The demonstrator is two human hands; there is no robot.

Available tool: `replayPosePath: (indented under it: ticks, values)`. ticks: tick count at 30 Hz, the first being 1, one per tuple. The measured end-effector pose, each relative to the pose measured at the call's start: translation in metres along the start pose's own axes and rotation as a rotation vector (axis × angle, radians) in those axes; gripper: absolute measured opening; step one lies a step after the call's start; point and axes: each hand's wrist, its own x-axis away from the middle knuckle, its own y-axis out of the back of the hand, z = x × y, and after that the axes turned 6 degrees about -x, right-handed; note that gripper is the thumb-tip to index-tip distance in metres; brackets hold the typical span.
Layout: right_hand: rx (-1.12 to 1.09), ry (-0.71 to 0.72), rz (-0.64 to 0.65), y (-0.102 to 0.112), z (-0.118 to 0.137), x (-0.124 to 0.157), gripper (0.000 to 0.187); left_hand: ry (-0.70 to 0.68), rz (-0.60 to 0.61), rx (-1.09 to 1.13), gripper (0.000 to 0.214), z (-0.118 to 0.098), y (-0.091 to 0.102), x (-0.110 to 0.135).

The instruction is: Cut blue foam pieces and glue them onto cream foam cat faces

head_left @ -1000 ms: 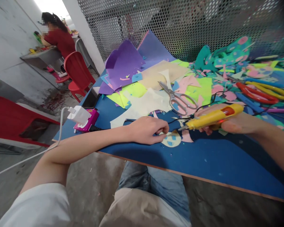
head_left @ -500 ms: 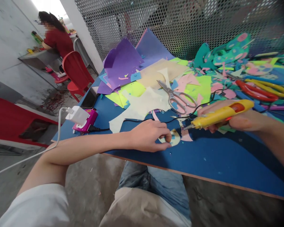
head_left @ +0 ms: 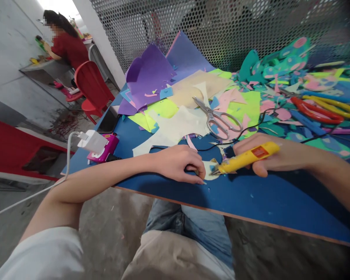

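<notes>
My left hand [head_left: 182, 163] rests on the blue table with curled fingers, closed at the left edge of a small rounded cream foam piece [head_left: 210, 175]. Part of that piece is hidden under the fingers. A bit of blue shows on top of it. My right hand [head_left: 280, 153] grips a yellow glue gun [head_left: 246, 159] with a reddish label. Its thin metal tip points left and down and reaches the cream piece; whether it touches cannot be made out. Behind the hands lie silver scissors [head_left: 214, 116] and a larger cream sheet [head_left: 177, 126].
Purple sheets [head_left: 150, 76] and a heap of coloured foam scraps [head_left: 280, 85] cover the back. Red-handled pliers [head_left: 315, 111] lie at right. A black cord [head_left: 210, 148] crosses the table near a pink power strip [head_left: 111, 146]. A person in red [head_left: 71, 48] sits beyond.
My right hand has moved left and down with the glue gun, bringing its tip over the cream piece. My left hand has shifted slightly left.
</notes>
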Motion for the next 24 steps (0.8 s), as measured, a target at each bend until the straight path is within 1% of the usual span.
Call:
replayPosePath:
  ticks: [4, 10, 13, 16, 20, 24]
  values:
    - [0.028, 0.017, 0.022, -0.0029, 0.003, -0.0037, 0.063, 0.063, -0.01, 0.044, 0.022, 0.0045, -0.0025, -0.0002]
    - [0.033, 0.038, 0.027, -0.0041, 0.001, -0.0042, 0.061, 0.11, -0.02, 0.068, 0.022, 0.0058, -0.0048, -0.0009]
    - [0.031, 0.037, 0.029, -0.0057, 0.0014, -0.0048, 0.06, 0.149, -0.01, 0.062, 0.023, 0.0053, -0.0053, -0.0015]
    - [0.049, 0.066, 0.033, -0.0073, 0.0044, -0.0058, 0.058, 0.18, -0.002, 0.033, 0.021, 0.004, -0.0054, -0.0017]
    - [0.082, 0.109, 0.02, -0.0082, 0.0083, -0.0071, 0.056, 0.199, 0.005, 0.012, 0.019, 0.0018, -0.0049, -0.0023]
    - [0.104, 0.121, 0.0, -0.0078, 0.0083, -0.0079, 0.058, 0.204, 0.007, 0.012, 0.018, 0.0008, -0.0041, -0.003]
